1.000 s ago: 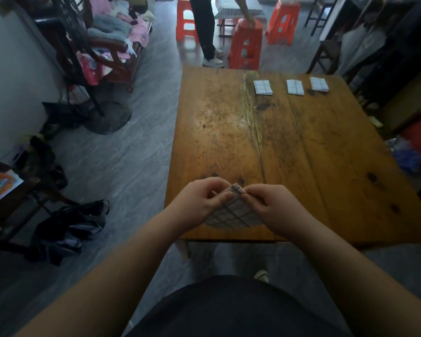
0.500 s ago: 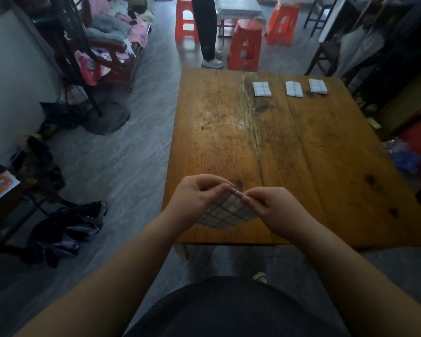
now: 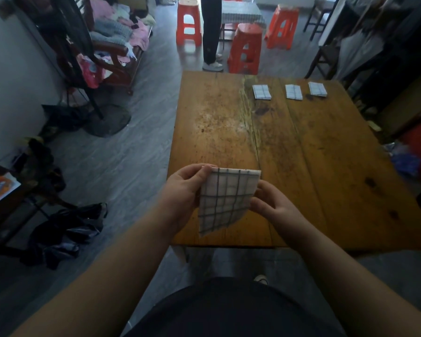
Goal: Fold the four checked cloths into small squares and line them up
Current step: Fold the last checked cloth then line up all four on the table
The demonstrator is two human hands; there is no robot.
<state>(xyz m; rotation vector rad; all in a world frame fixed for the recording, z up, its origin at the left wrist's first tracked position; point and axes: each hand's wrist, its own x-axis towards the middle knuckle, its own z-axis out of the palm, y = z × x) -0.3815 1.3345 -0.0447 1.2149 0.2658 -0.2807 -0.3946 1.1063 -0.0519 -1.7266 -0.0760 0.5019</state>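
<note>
A worn wooden desk (image 3: 326,166), a row of folded checked cloths (image 3: 293,91) at its far edge. Nearer, the left hand (image 3: 182,190) and right hand (image 3: 275,203) hold a fourth checked cloth (image 3: 225,200) — fingers pinching its sides.

The checked cloth (image 3: 226,200) I hold is white, crossed by thin dark blue-grey lines into a grid of squares. The three folded cloths (image 3: 293,92) show the same white with dark checks. The table (image 3: 326,166) is warm orange-brown wood, blotched with dark stains and a pale, speckled patch. The stools (image 3: 245,48) are bright orange-red, the floor (image 3: 131,166) streaked grey, and my top (image 3: 229,310) black.
</note>
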